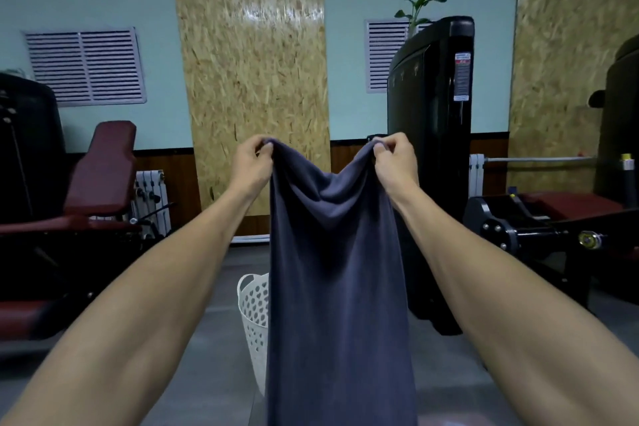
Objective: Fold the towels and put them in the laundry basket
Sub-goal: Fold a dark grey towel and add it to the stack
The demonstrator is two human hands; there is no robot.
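Far left: maroon padded gym bench (103, 166) by the wall. Left hand (250, 162), arm stretched forward, grip clamped on the towel's upper left corner, thumb and fingers pinching the cloth. Dark grey towel (332, 270) hangs full length between both hands, top edge sagging at centre. White perforated laundry basket (254, 318) on the floor behind it, partly hidden. Right hand (396, 162), grip clamped on the upper right corner. Black machine (435, 86) stands behind.

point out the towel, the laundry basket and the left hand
towel (339, 252), head view, middle of the hanging cloth
laundry basket (254, 308), head view, perforated side wall
left hand (252, 162), head view, back of the hand
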